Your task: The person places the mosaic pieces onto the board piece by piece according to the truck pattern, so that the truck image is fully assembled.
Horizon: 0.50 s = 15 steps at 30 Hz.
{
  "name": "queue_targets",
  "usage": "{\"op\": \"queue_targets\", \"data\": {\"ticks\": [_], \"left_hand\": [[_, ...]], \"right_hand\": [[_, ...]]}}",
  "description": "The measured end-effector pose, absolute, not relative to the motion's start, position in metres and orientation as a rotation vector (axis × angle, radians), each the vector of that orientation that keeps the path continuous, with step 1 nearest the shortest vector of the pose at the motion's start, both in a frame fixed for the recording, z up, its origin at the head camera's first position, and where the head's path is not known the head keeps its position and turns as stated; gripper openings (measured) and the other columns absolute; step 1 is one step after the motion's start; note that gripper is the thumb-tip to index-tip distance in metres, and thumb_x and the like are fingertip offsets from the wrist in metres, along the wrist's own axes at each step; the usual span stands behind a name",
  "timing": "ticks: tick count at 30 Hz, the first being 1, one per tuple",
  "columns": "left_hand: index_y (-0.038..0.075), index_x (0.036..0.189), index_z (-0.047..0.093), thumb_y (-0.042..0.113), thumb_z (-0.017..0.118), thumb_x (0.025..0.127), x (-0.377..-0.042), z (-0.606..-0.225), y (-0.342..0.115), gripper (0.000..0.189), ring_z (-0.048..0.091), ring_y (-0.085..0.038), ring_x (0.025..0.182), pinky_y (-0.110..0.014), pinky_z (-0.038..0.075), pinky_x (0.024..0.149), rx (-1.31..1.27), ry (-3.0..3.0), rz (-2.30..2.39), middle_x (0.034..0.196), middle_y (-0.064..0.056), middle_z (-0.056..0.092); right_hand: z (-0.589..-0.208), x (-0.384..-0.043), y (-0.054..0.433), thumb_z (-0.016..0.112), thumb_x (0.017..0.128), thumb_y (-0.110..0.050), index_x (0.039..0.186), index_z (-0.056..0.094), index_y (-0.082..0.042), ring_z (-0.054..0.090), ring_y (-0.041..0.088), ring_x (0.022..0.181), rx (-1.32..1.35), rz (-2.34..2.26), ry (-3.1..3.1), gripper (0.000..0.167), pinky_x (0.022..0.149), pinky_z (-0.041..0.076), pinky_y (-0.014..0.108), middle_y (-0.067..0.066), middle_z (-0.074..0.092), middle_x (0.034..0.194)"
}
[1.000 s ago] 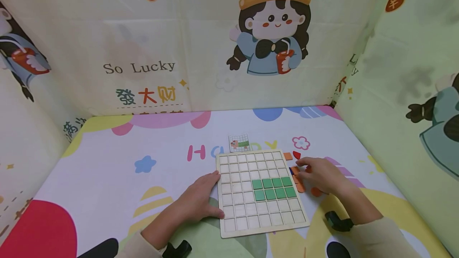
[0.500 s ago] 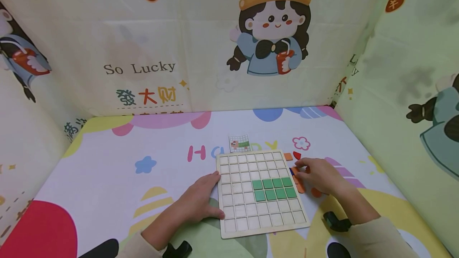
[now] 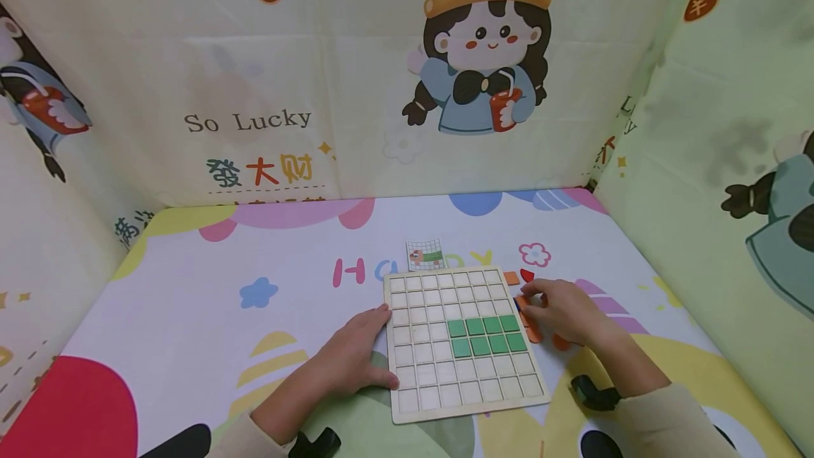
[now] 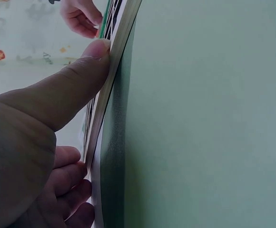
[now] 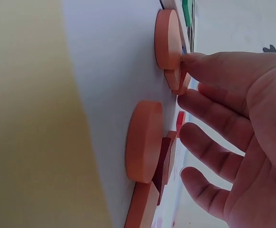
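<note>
A pale wooden grid board lies on the table, with two rows of green square tiles set in its cells at the right. My left hand rests against the board's left edge, thumb stretched out onto the rim in the left wrist view. Beyond the right edge, my right hand pinches a small orange piece between thumb and forefinger, low among the loose pieces. The other fingers of that hand are spread and loosely bent. A rounded orange piece lies right beside the thumb tip.
Another rounded orange piece leans among red and orange pieces under the right hand. An orange square and a red piece lie by the board's upper right corner. Above the board lies a small pattern card. A printed cloth wall rises behind.
My right hand shifts very slightly to the left over the orange pieces, its fingertips staying together. The left hand and the board stay where they were.
</note>
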<state>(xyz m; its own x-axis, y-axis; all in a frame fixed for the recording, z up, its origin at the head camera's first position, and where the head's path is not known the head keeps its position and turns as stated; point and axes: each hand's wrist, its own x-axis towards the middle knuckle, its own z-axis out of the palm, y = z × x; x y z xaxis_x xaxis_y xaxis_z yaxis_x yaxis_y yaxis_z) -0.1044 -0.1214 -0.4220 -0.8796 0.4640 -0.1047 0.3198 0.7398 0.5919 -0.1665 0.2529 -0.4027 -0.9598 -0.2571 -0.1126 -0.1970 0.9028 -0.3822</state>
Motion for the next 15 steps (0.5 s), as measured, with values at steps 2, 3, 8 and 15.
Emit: {"op": "queue_targets", "data": {"ticks": [2,3,8,15], "left_hand": [[-0.004,0.150,0.036,0.042,0.089,0.072,-0.1043,-0.4222,-0.1214,0.105,0.032,-0.035,0.143,-0.052,0.034,0.112,0.619,2.697,0.851,0.158,-0.016,0.034],[-0.004,0.150,0.036,0.042,0.089,0.072,-0.1042,-0.4224,-0.1213,0.104,0.032,-0.035,0.143,-0.052,0.034,0.112,0.619,2.698,0.851,0.158,-0.017,0.034],[-0.004,0.150,0.037,0.043,0.089,0.073,-0.1041,-0.4225,-0.1211,0.104,0.033,-0.035,0.143,-0.052,0.034,0.112,0.620,2.697,0.851,0.158,-0.017,0.034],[-0.003,0.149,0.037,0.042,0.090,0.072,-0.1041,-0.4214,-0.1206,0.104,0.033,-0.035,0.143,-0.051,0.034,0.112,0.617,2.696,0.854,0.158,-0.016,0.034]], "right_hand": [[-0.4032,-0.1666,0.2523,0.074,0.089,-0.023,0.119,0.070,-0.004,0.053,0.021,0.083,-0.359,-0.562,2.911,0.036,0.069,0.048,0.034,0.002,0.063,0.093],[-0.4033,-0.1666,0.2520,0.073,0.089,-0.022,0.119,0.070,-0.004,0.053,0.021,0.083,-0.364,-0.563,2.912,0.036,0.068,0.047,0.034,0.001,0.063,0.092],[-0.4037,-0.1667,0.2520,0.073,0.089,-0.022,0.119,0.070,-0.004,0.053,0.021,0.083,-0.386,-0.571,2.930,0.035,0.070,0.049,0.036,0.002,0.063,0.091],[-0.3973,-0.1628,0.2472,0.072,0.089,-0.023,0.120,0.069,-0.006,0.060,0.030,0.097,-0.391,-0.609,2.935,0.036,0.080,0.055,0.048,0.011,0.068,0.110]]}}
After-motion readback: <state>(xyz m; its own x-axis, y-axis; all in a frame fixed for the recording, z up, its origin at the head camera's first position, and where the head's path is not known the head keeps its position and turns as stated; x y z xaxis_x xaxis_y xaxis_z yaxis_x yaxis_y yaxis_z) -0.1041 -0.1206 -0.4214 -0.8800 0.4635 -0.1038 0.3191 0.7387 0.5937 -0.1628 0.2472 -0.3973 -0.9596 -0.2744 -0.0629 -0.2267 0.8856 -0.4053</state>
